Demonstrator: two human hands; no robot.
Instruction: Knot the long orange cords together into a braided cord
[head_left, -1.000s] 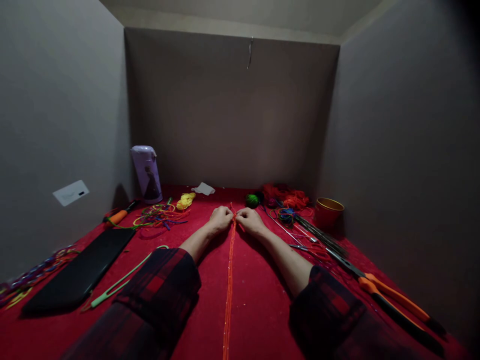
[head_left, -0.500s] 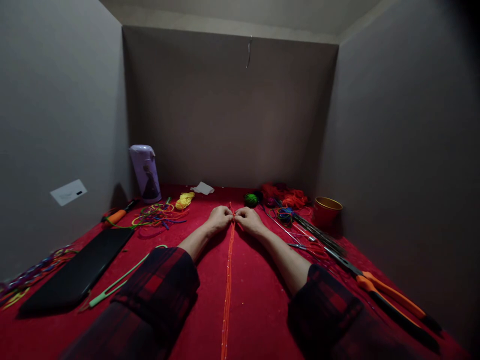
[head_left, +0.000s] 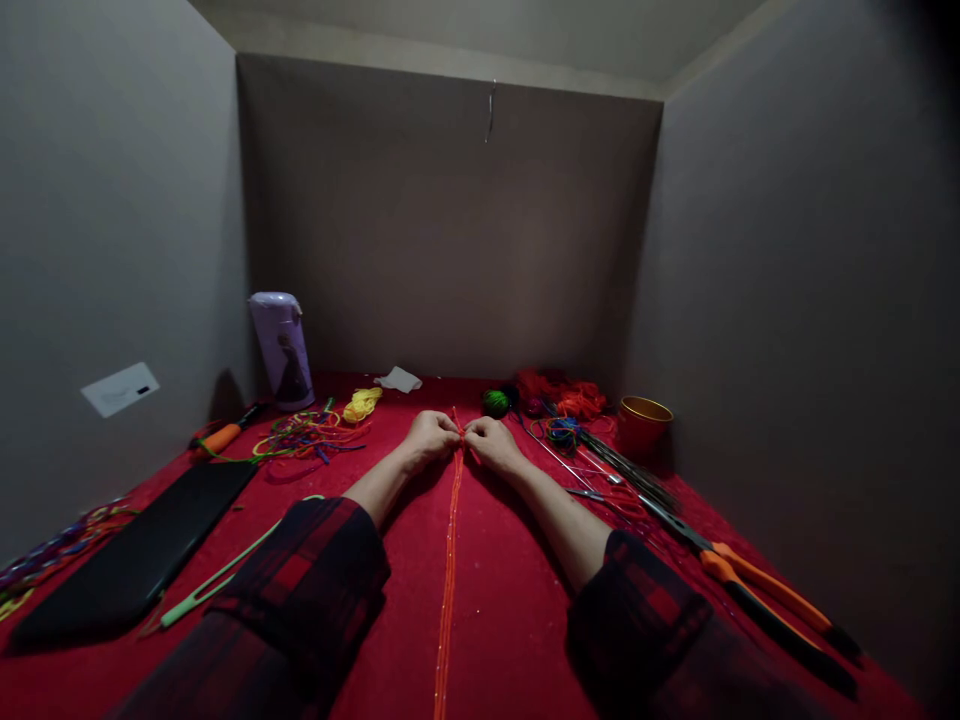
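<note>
A long orange cord [head_left: 448,560] runs straight down the middle of the red table [head_left: 510,610] toward me. Its far end sits between my two hands. My left hand [head_left: 429,436] is closed, its fingers pinching the cord's end from the left. My right hand [head_left: 488,440] is closed as well and pinches the same end from the right. The two hands touch at the fingertips. Both forearms lie on the cloth, with dark plaid sleeves pushed up.
On the left lie a black flat case [head_left: 142,555], a green strip [head_left: 225,573], loose coloured cords [head_left: 307,435], a yellow cord bundle [head_left: 362,404] and a purple flask [head_left: 280,349]. On the right lie a green ball [head_left: 495,402], red yarn [head_left: 562,395], a cup [head_left: 643,424], metal rods [head_left: 622,470] and orange-handled pliers [head_left: 765,595].
The view has drifted a little to the right and down. My hands stay pinched on the cord's far end with only small finger movement.
</note>
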